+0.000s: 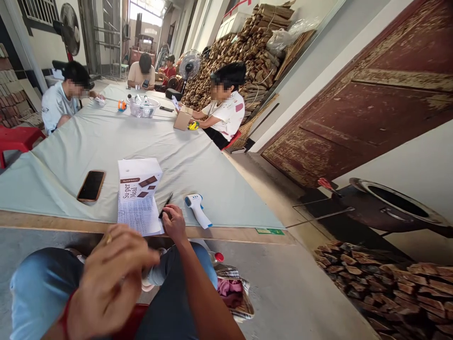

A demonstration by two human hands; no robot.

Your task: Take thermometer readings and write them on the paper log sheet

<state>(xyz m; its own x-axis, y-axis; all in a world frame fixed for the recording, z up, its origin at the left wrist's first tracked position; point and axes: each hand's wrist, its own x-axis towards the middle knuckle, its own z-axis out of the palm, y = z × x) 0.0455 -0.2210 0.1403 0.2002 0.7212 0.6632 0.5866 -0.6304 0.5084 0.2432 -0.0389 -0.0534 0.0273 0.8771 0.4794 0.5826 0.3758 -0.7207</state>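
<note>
My left hand (113, 278) is raised close to the camera at the lower left, blurred, with its fingers loosely stretched out and nothing visible in them. A ring shows on one finger. At the table's near edge my right hand (174, 223) has its fingers closed on the lower end of a black pen (167, 202). Just left of it lies a sheet of handwritten paper (138, 217), partly under a white box (139, 182) printed "Super Meal". To the right sits a white and blue infrared thermometer (197, 210). A phone (91, 185) lies face up on the left.
A pale cloth covers the long table (233, 198). Farther along stand a plastic basket (143, 107) of bottles, an orange tape roll (122, 105) and a cardboard box (183, 118) by a seated person (226, 104). Other people sit beyond. Right: a large pot (392, 208), firewood (399, 288).
</note>
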